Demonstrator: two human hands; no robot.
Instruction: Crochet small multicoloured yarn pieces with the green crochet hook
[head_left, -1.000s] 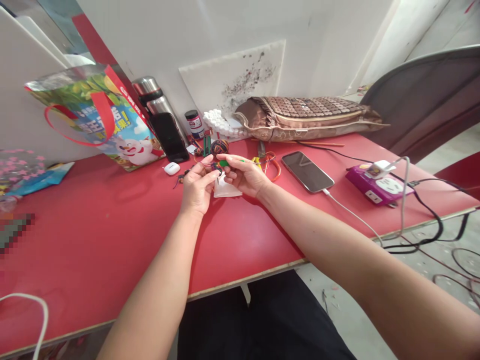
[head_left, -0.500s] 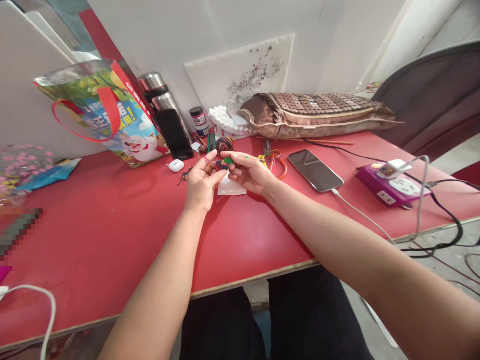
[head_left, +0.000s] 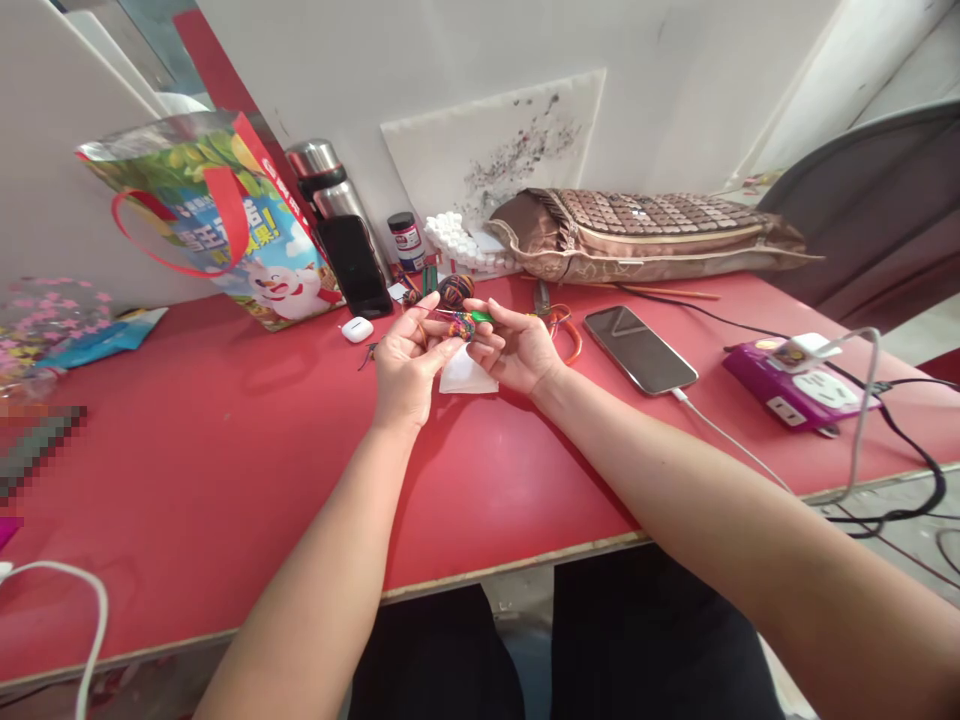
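My left hand (head_left: 409,362) pinches a small multicoloured crochet piece (head_left: 460,326) between thumb and fingers, with a strand of yarn near the raised index finger. In my right hand (head_left: 521,350) is a crochet hook with a green handle (head_left: 481,317); its thin shaft points left and lies against the crochet piece. Both hands are close together above the table. Just behind them sits a dark multicoloured yarn ball (head_left: 456,290). A white packet or sheet (head_left: 469,372) lies below the hands. The hook's tip is too small to make out clearly.
On the red table (head_left: 300,480) a phone (head_left: 639,348) charges beside a purple power strip (head_left: 799,385). Left of the hands are a white earbud case (head_left: 356,329), a dark phone (head_left: 356,265), a steel flask (head_left: 319,165) and a gift bag (head_left: 225,220). A brown beaded bundle (head_left: 645,235) lies behind.
The view has shifted slightly. The hook's green handle has turned and shows more plainly between the right fingers, and its shaft now stretches left across the crochet piece.
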